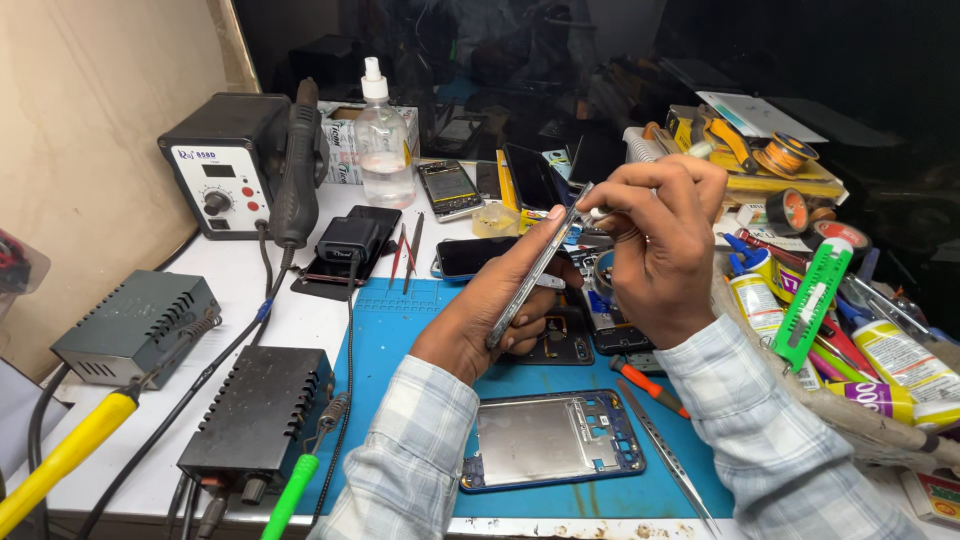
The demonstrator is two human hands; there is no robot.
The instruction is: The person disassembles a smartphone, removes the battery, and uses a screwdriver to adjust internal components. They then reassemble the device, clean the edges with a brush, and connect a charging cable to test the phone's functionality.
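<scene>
The left hand [500, 310] is holding a thin phone panel [535, 268] on edge above the blue mat [400, 340]. Its fingers are curling around the lower half of the panel, thumb on the near side, so the hand is closed in a firm grip. The panel is tilting up and away, its top end reaching toward the right hand [660, 250].

The right hand is bunching into a pinch, fingertips pressing together on a slim metal tool [600, 211] that is touching the upper end of the panel. How the tool's tip is meeting the edge is too small to tell. Both sleeves are showing a pale checked shirt.

Under the hands, an opened phone body [560, 340] is lying on the mat, partly hidden by the left wrist. Nearer the person, a blue phone frame [550, 440] is lying flat on the mat, with long tweezers [665, 455] just beside its right edge and a small orange-handled screwdriver [650, 385] above them.

To the left, a hot-air station [225, 165] is standing on the white table [300, 320], a clear spray bottle [383, 140] near it. Two dark boxes [255, 410] with cables are sitting closer in. On the right, glue tubes [900, 360] and a green plastic tool [815, 300] are piling in a tray.
</scene>
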